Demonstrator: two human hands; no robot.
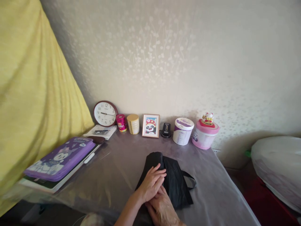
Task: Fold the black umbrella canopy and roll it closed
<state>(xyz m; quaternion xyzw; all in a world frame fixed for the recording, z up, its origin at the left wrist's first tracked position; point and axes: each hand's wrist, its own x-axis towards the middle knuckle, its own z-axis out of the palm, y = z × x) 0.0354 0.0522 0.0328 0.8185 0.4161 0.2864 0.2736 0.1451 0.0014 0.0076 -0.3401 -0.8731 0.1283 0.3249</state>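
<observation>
On the grey-covered table, a black fabric bag looks partly folded, its strap loose; the left hand lies flat on it; the right hand's grip is unclear.

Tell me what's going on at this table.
A person's left hand and right hand rest together on a folded black fabric item lying on the table, the left partly over the right. A black strap loops out from the item's right side. Farther back, a clock and a framed panda picture stand near the wall; a purple case lies at the left.
</observation>
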